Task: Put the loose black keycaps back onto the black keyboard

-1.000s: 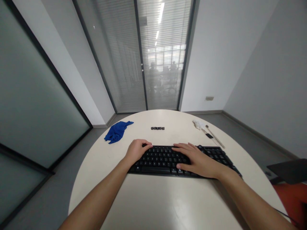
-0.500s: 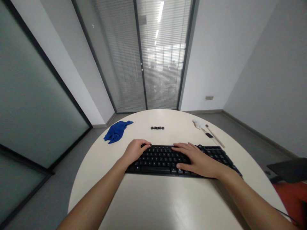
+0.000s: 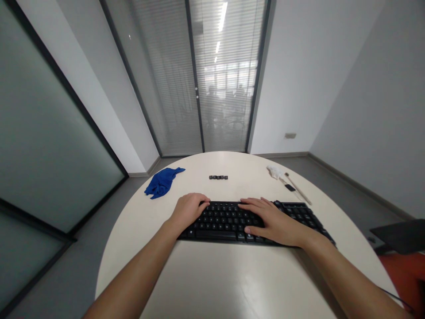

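A black keyboard (image 3: 217, 221) lies on the pale round table (image 3: 199, 279), its number pad to the right. At the upper left of the keys, my left hand (image 3: 191, 210) is closed, thumb and index fingertips pressed together at the back edge. Whatever sits between those fingertips is hidden. My right hand (image 3: 270, 221) rests flat over the right part of the main keys, fingers stretched and thumb apart, touching the keyboard. Beyond the keyboard, several loose black keycaps (image 3: 218, 177) stand in a short row.
A crumpled blue cloth (image 3: 162, 182) lies at the table's left. Toward the right edge are a white crumpled wipe (image 3: 275, 172), a thin stick-like brush (image 3: 299, 189) and a small black-ended tool (image 3: 290, 188). A dark and red chair (image 3: 398, 252) stands beyond the table's right side.
My left hand has shifted very slightly to the right, and its thumb and index finger have come closer together. My right hand stays in place on the keyboard.
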Available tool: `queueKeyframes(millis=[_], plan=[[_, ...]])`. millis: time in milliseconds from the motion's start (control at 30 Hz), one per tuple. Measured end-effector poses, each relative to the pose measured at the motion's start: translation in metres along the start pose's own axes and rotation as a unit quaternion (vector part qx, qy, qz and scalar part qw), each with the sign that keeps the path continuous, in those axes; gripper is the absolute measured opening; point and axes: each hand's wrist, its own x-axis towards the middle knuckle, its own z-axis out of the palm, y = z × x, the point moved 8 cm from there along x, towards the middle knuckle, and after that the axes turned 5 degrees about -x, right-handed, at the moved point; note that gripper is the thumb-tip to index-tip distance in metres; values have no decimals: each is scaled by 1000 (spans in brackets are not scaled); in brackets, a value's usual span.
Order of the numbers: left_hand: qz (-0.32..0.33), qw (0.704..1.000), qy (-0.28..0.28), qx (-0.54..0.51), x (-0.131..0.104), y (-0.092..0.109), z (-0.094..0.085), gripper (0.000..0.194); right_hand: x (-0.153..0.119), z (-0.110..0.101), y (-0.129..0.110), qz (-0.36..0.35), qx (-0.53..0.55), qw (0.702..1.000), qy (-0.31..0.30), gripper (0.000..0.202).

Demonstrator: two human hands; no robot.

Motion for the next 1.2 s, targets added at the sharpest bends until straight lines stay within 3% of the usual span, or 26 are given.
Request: queueKeyframes(millis=[333,700,800,967,1067,1200], plan=[[54,997,-47,23,-9,18,-7,30,0,0,1,-3,13,1000,9,69],[104,988,-79,-78,-6,3,-1,29,15,-12,-7,-7,23,999,47,47],[104,989,-69,-78,-7,3,0,29,33,-14,-2,20,12,999,40,40],[101,989,-67,-83,-10,2,0,28,80,-14,23,108,-95,989,24,34],[97,990,-76,-71,-13,1,2,28,110,-15,35,159,-175,971,25,40],[94,991,-78,-52,-16,3,4,28,142,-10,39,192,-203,960,30,49]])
